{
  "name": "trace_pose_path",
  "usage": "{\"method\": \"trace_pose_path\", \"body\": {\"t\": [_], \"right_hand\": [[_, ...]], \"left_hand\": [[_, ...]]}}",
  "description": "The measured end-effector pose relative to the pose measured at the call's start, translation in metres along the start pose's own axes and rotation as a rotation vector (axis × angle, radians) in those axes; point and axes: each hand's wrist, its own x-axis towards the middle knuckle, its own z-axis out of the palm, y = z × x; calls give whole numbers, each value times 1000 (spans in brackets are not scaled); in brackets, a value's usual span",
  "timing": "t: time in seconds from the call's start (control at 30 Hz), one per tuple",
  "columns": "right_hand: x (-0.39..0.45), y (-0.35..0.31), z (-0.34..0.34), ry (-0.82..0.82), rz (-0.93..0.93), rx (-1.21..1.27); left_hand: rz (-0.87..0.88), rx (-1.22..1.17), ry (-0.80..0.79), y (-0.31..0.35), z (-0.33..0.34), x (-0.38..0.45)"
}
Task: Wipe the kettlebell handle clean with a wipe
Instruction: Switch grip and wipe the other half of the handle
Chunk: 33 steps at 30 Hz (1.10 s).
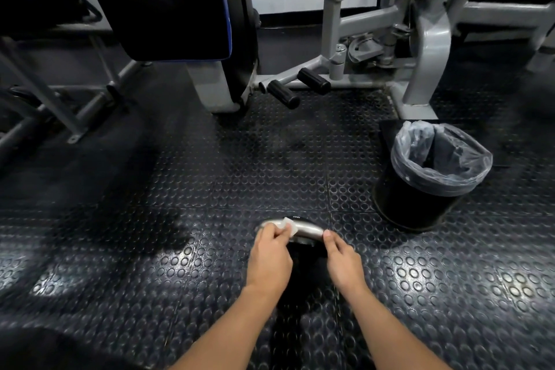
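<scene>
My left hand [270,252] pinches a crumpled white wipe [287,227] on the smooth curved steel handle [306,230]; my right hand [342,261] curls round its end

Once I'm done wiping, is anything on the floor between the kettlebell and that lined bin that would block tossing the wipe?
Nothing visible. The left hand presses the wipe on the kettlebell handle; the right hand steadies its other end. Only bare studded floor lies between there and the bin, ahead to the right.
</scene>
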Motion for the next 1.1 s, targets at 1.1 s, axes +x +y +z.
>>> {"method": "trace_pose_path", "body": {"t": [1.1], "right_hand": [[4,6,1,6,-11,-30]], "left_hand": [[6,-124,114,1,24,-12]]}}
